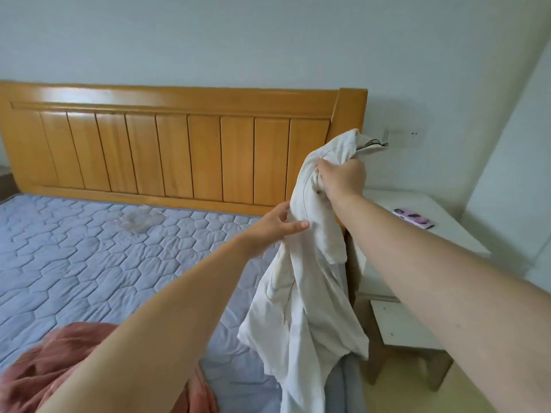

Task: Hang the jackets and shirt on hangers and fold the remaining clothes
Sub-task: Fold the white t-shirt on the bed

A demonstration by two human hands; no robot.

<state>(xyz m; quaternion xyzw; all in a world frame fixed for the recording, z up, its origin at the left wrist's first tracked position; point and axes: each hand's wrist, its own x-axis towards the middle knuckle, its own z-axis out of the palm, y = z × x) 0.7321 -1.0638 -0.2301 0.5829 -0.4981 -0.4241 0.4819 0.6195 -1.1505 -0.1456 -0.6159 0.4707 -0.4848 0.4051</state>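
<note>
1. One wooden headboard (179,150) spans the far side of one bed; every place below is given from it.
2. One blue quilted mattress (89,248) lies in front of the headboard.
3. There are two garments. One white garment (304,293) is held up in the air just in front of the headboard's right end. Its collar is bunched at the top, with a label showing, and the rest hangs in loose folds down past the mattress edge.
4. One crumpled pink garment (44,368) lies on the mattress, well away from the headboard, at the near left.
5. Two bare hands are in view.
6. The right hand (343,177) is by the headboard's right post. Its fingers (323,166) are curled tight into a fist around the bunched collar.
7. The left hand (277,225) is lower and slightly left. Its fingers are narrowly parted, and they pinch the garment's left edge between thumb and fingertips.
8. One white counter (402,326) stands just right of the headboard. One phone in a pink case (414,217) lies on it.
9. One wall socket (401,135) sits on the wall to the right of the headboard.
</note>
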